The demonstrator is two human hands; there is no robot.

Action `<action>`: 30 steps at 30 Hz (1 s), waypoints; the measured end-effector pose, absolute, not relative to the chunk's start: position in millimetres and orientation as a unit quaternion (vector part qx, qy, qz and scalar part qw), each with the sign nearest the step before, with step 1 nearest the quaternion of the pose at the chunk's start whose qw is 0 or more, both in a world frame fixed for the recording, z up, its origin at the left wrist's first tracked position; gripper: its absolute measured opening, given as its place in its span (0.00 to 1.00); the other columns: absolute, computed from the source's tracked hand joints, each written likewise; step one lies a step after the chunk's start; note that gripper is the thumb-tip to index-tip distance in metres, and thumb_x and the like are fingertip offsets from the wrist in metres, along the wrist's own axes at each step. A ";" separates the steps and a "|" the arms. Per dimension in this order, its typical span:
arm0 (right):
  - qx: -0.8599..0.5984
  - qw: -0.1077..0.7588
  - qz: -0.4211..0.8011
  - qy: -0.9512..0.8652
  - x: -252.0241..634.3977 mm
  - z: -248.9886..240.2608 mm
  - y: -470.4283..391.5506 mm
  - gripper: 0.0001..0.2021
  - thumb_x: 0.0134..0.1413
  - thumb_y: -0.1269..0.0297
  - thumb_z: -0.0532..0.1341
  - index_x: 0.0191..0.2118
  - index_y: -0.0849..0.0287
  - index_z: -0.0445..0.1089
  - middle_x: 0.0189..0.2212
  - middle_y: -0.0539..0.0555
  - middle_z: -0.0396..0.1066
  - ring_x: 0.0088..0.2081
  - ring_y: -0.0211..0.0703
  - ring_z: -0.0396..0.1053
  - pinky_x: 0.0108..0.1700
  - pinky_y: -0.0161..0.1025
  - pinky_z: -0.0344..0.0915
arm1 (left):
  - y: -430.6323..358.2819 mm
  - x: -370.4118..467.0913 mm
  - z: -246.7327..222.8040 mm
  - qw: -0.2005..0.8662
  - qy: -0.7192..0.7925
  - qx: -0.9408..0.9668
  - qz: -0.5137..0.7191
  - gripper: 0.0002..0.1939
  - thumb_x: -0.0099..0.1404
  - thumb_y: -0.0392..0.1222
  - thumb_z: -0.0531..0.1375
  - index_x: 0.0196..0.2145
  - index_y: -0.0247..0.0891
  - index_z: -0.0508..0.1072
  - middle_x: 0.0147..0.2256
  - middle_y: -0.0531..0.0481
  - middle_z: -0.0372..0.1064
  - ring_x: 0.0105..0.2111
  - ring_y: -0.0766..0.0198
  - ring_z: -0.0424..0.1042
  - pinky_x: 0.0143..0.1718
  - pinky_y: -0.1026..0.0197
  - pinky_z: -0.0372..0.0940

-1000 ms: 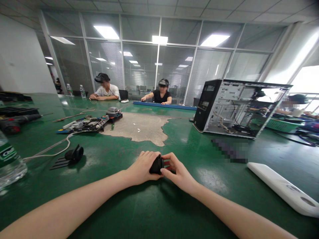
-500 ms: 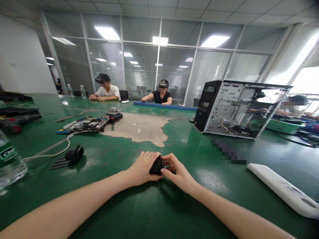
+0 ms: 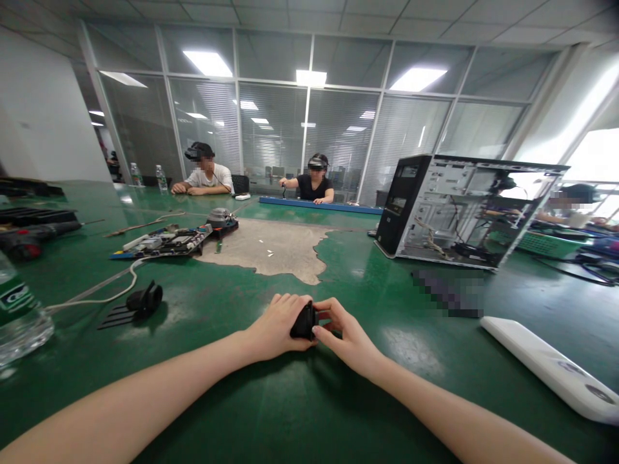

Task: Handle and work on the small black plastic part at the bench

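A small black plastic part (image 3: 302,324) is held between my two hands, low over the green table (image 3: 232,412). My left hand (image 3: 278,323) wraps round it from the left, fingers over its far side and thumb beneath. From the right, my right hand (image 3: 344,330) pinches its edge with thumb and fingertips. Much of the part is covered by my fingers, so I cannot tell its exact kind. To the left on the table lies another black plastic piece (image 3: 145,300), with a round mouth and flat prongs.
A circuit board (image 3: 167,242) and a cooling fan (image 3: 222,218) sit left of a bare patch (image 3: 271,251). An opened computer case (image 3: 411,209) stands at right, near a white device (image 3: 546,364). A water bottle (image 3: 22,316) is at far left. Two people sit opposite.
My hands and the black plastic part stay almost still. Across the table, the person in black has raised a hand that holds a small dark tool.
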State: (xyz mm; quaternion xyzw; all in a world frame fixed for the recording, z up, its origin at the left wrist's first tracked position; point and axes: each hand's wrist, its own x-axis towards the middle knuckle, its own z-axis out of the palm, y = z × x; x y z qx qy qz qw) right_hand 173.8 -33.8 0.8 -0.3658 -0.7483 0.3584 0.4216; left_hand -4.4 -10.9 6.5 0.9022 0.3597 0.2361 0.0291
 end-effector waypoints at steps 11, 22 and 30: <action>-0.383 0.407 0.381 -0.736 173.4 0.3 -33.0 0.13 0.52 0.67 0.55 0.45 0.57 0.57 0.40 0.54 0.64 0.39 0.40 0.66 0.39 0.40 0.67 | -9.4 -4.2 4.4 0.023 0.355 0.904 0.238 0.30 0.52 0.51 0.60 0.49 0.39 0.55 0.42 0.46 0.63 0.40 0.54 0.61 0.40 0.55 0.53; -0.359 0.450 0.322 -0.752 173.2 -0.2 -33.4 0.09 0.51 0.68 0.56 0.40 0.56 0.60 0.41 0.54 0.61 0.45 0.42 0.63 0.41 0.39 0.66 | -11.6 -3.4 6.9 0.029 0.360 0.901 0.241 0.29 0.52 0.52 0.60 0.48 0.39 0.55 0.41 0.47 0.63 0.39 0.55 0.61 0.39 0.55 0.53; -0.374 0.417 0.381 -0.735 173.6 0.6 -35.1 0.13 0.50 0.68 0.57 0.43 0.57 0.58 0.38 0.53 0.64 0.38 0.40 0.66 0.38 0.39 0.67 | -9.8 -4.1 4.9 0.026 0.360 0.902 0.237 0.30 0.51 0.50 0.61 0.48 0.39 0.55 0.41 0.46 0.63 0.39 0.54 0.61 0.40 0.55 0.53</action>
